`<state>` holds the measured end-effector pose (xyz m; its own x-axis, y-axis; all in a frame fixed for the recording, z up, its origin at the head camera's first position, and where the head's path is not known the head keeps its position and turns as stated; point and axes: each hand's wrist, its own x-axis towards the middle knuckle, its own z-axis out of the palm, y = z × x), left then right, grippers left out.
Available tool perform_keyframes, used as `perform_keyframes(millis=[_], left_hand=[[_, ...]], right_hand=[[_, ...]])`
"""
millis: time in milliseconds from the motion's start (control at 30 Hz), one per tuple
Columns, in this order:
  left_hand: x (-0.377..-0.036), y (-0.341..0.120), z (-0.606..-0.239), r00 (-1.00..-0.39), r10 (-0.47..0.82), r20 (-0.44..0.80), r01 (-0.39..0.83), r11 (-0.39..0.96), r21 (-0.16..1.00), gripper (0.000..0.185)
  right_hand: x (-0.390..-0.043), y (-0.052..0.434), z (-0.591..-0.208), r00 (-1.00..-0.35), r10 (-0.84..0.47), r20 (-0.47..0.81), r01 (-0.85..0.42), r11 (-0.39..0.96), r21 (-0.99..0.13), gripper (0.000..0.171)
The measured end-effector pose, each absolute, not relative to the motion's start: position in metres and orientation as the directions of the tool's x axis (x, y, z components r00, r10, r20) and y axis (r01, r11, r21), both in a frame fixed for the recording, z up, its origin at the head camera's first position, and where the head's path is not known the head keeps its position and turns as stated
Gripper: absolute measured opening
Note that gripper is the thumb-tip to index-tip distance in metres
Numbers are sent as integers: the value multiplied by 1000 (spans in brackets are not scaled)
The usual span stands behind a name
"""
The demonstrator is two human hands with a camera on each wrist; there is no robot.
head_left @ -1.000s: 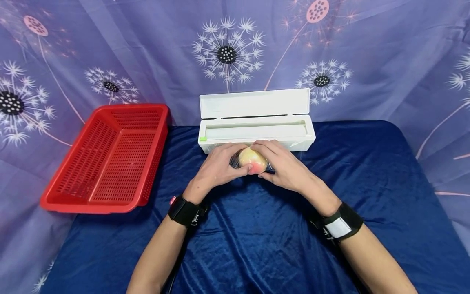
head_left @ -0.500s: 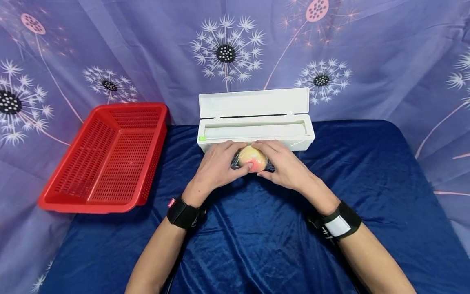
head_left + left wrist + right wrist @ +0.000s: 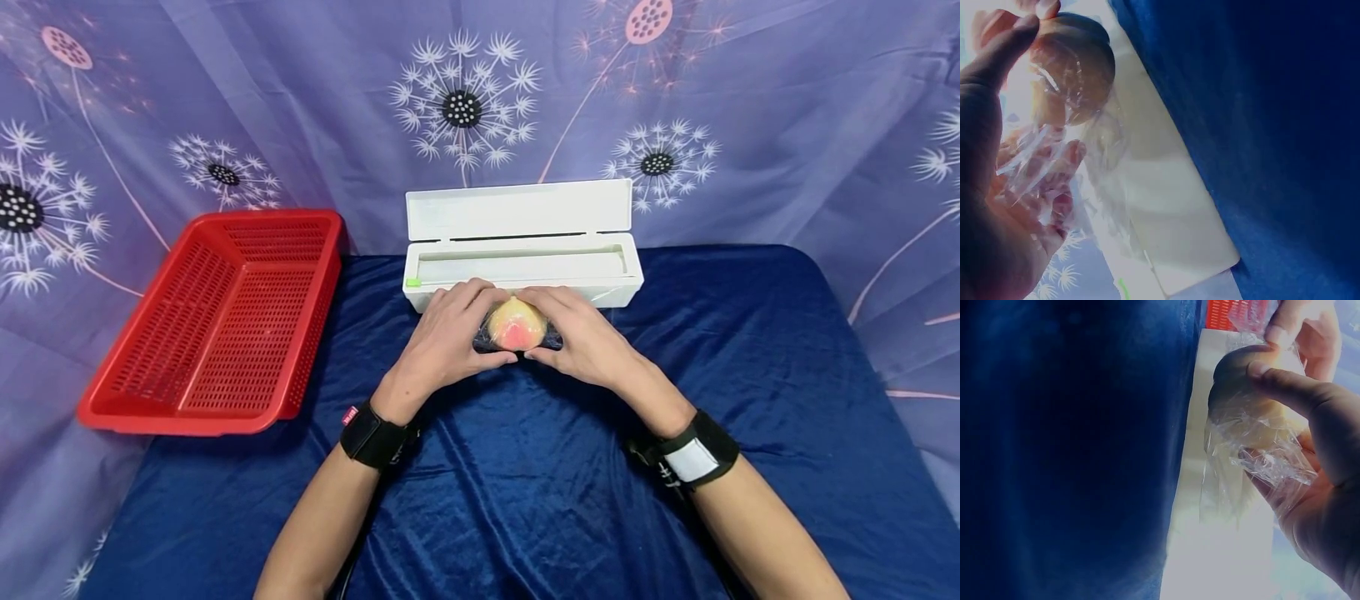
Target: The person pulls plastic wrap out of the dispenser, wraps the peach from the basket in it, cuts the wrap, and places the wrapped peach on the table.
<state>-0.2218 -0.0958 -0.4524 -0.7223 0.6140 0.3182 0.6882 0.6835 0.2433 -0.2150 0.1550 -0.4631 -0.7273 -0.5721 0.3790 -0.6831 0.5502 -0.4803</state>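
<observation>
Cupping a film-wrapped peach (image 3: 516, 324), left hand (image 3: 438, 350) and right hand (image 3: 585, 342) each keep their grip clamped on it.

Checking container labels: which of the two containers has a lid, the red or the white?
The white dispenser box, lid hinged open behind it; the red basket is a lidless mesh tray.

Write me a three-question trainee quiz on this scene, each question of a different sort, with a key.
1. True or false: the lid of the white film dispenser box stands open.
2. Multiple choice: the peach held between the left hand and the right hand is covered in A) foil, B) clear film, C) paper.
3. Fill in: the red basket lies on the person's ____ side of the dispenser.

Key
1. True; the lid is tipped back against the curtain.
2. B; both wrist views show crinkled clear film round the fruit.
3. Left.
</observation>
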Motion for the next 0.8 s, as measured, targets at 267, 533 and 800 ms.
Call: perform_keyframes(millis=[267,533,800], left_hand=[[-222,-95,-455,-724,611,321,687,682,251,81],[-223,-93,-457,-725,611,318,687,677,265,83],[-224,-94,-459,-704,615,354,704,671,234,79]], right_hand=[[-215,156,-463,-747,-565,350,-657,546,-520,80],[-215,156,-461,-762,-560,324,-636,552,-539,78],[-214,156,-463,-764,-567,308,-631,557,-541,77]])
